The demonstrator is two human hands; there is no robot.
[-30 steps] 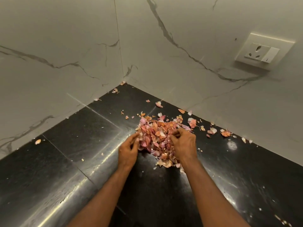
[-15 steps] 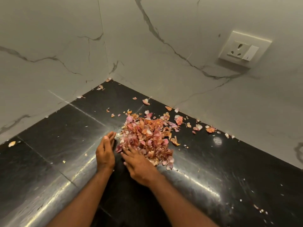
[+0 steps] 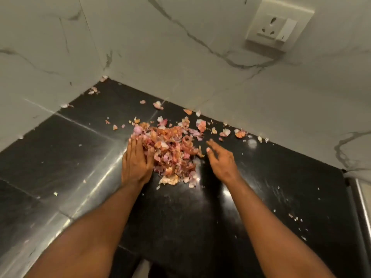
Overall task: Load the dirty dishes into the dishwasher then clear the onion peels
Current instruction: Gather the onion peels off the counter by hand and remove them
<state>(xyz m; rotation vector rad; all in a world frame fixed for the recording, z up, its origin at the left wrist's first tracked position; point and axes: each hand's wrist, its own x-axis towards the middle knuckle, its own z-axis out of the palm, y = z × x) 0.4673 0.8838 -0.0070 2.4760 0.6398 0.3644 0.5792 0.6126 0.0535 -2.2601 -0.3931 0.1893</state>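
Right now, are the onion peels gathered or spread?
Mostly gathered: one heap of onion peels between both hands; loose scraps lie along the wall.

The counter (image 3: pixel 261 207) was black & shiny, w/ light glinting on it. Two white walls w/ grey wiggly lines met in a corner (image 3: pixel 104 75) at the back. A white plug socket (image 3: pixel 278 27) sat high on the right wall. A silver edge (image 3: pixel 361 197) showed at the far right.
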